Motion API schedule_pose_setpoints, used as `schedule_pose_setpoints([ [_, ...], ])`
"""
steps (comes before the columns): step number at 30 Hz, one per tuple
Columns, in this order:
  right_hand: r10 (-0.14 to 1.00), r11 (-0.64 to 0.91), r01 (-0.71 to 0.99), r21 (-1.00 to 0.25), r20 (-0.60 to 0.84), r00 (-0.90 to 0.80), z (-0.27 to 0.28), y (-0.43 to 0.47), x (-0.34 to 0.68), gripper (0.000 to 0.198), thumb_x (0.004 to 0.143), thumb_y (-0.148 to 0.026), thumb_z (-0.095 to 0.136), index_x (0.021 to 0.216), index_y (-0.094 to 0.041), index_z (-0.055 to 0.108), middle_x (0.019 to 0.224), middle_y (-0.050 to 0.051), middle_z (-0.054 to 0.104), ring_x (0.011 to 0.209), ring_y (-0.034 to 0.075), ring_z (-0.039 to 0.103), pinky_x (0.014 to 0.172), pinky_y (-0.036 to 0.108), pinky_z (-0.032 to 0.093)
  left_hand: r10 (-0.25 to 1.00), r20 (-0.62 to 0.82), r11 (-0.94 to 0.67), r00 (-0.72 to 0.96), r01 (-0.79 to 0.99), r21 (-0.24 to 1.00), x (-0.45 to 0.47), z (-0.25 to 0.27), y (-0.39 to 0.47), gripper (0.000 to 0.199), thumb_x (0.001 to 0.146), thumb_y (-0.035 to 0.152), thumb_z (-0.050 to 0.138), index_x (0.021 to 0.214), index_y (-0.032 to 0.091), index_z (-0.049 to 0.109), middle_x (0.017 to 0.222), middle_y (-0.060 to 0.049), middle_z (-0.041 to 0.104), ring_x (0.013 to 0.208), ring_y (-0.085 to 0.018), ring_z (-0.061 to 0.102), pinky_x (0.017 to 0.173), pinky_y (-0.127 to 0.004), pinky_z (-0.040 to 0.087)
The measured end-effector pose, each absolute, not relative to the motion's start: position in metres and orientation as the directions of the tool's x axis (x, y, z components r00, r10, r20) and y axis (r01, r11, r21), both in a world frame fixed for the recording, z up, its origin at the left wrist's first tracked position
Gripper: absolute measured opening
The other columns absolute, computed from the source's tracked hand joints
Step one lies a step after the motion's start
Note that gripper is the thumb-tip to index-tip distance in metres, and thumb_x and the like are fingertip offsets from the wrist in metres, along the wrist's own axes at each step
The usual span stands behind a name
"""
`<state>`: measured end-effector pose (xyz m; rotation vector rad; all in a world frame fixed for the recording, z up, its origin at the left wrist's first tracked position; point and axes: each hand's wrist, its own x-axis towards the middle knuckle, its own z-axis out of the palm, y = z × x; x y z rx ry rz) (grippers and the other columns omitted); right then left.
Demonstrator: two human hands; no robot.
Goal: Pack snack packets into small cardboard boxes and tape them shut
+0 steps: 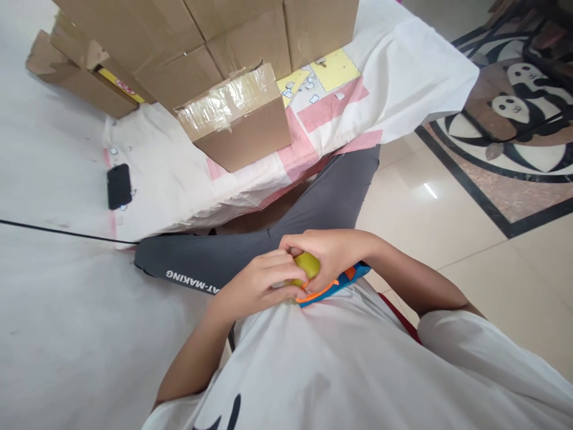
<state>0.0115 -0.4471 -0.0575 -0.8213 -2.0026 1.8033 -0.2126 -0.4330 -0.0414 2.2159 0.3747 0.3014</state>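
Note:
A smooth, rounded yellow-green thing (307, 266) lies between my two hands, close against my shirt and above my lap. The fingers of my left hand (257, 283) curl over its near left side. From the right, my right hand (338, 254) wraps round it, and its fingertips meet those of the left. Fingers cover much of the thing, so I cannot make out its kind. Under my right hand is a blue item with orange edging (333, 289), resting against the shirt; most of it is hidden.
Ahead stands a table with a white and pink cloth (380, 95). Stacked cardboard boxes (250, 54) fill its back, with a taped box (246, 131) in front. A black phone-like object (119, 186) lies at left. A thin black cord (67, 231) runs across the left side.

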Motion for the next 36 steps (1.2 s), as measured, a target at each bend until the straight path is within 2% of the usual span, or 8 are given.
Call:
schedule_pose_setpoints([
  [5,0.628,0.045,0.24,-0.97,-0.159,-0.762,-0.059,-0.447,0.011,0.046,0.069,-0.031,0.08,0.101,-0.022,0.049,0.085,-0.007,0.065,0.069,0.01,0.055,0.057,0.021,0.035,0.376,0.13,-0.523,0.917,0.094,0.847,-0.212,-0.047,-0.429,0.017,0.096,0.029,0.065,0.081,0.019,0.066,0.076,-0.002,0.063,0.078,-0.014,0.057,0.074,-0.025,0.047],
  [8,0.624,0.029,0.219,-0.975,-0.153,-0.767,-0.06,-0.446,0.011,0.044,0.069,-0.029,0.079,0.101,-0.021,0.049,0.09,-0.005,0.064,0.074,0.01,0.056,0.06,0.021,0.037,0.41,0.128,-0.501,0.903,0.106,0.859,-0.214,-0.05,-0.424,0.016,0.092,0.034,0.071,0.086,0.019,0.069,0.074,0.0,0.063,0.074,-0.013,0.058,0.07,-0.023,0.048],
  [16,0.611,0.064,0.228,-0.972,-0.142,-0.779,-0.056,-0.445,0.01,0.044,0.07,-0.032,0.08,0.095,-0.022,0.046,0.08,-0.008,0.058,0.066,0.009,0.051,0.056,0.021,0.033,0.18,0.031,-0.653,0.983,0.096,0.751,-0.208,-0.022,-0.406,0.016,0.101,0.022,0.056,0.102,0.021,0.071,0.088,-0.003,0.072,0.082,-0.013,0.064,0.075,-0.023,0.047],
  [19,0.615,0.078,0.228,-0.971,-0.133,-0.777,-0.056,-0.445,0.01,0.047,0.067,-0.035,0.081,0.091,-0.023,0.042,0.077,-0.009,0.054,0.064,0.009,0.049,0.055,0.022,0.031,0.036,0.043,-0.788,0.998,0.002,0.616,-0.203,-0.009,-0.398,0.018,0.102,0.017,0.051,0.102,0.02,0.068,0.086,-0.002,0.07,0.078,-0.013,0.061,0.071,-0.025,0.045],
  [23,0.593,0.053,0.225,-0.973,-0.15,-0.791,-0.056,-0.445,0.01,0.053,0.066,-0.039,0.083,0.09,-0.023,0.039,0.074,-0.01,0.051,0.063,0.008,0.047,0.055,0.021,0.03,-0.107,0.054,-0.941,0.993,-0.118,0.317,-0.198,-0.001,-0.397,0.023,0.099,0.007,0.045,0.092,0.019,0.064,0.075,0.0,0.06,0.069,-0.014,0.053,0.06,-0.029,0.038],
  [30,0.564,0.064,0.232,-0.971,-0.156,-0.811,-0.059,-0.443,0.008,0.056,0.063,-0.037,0.084,0.088,-0.024,0.036,0.068,-0.012,0.046,0.059,0.007,0.043,0.052,0.021,0.025,-0.202,0.06,-0.976,0.978,-0.196,-0.098,-0.191,0.001,-0.419,0.016,0.091,0.004,0.049,0.087,0.014,0.061,0.076,-0.005,0.061,0.069,-0.02,0.055,0.062,-0.032,0.041],
  [33,0.568,0.044,0.234,-0.971,-0.168,-0.806,-0.059,-0.443,0.009,0.054,0.062,-0.034,0.084,0.088,-0.024,0.037,0.069,-0.012,0.046,0.059,0.007,0.043,0.051,0.021,0.026,-0.184,0.08,-0.98,0.98,-0.178,-0.086,-0.187,-0.001,-0.42,0.019,0.089,0.002,0.047,0.081,0.015,0.058,0.072,-0.005,0.059,0.066,-0.019,0.053,0.063,-0.032,0.042],
  [36,0.572,0.003,0.219,-0.976,-0.179,-0.801,-0.058,-0.442,0.013,0.052,0.064,-0.035,0.083,0.091,-0.023,0.041,0.073,-0.01,0.051,0.062,0.007,0.045,0.054,0.021,0.03,-0.121,0.072,-0.986,0.99,-0.128,0.103,-0.187,-0.005,-0.413,0.025,0.091,0.003,0.044,0.073,0.018,0.053,0.067,-0.002,0.056,0.064,-0.016,0.049,0.059,-0.03,0.039],
])
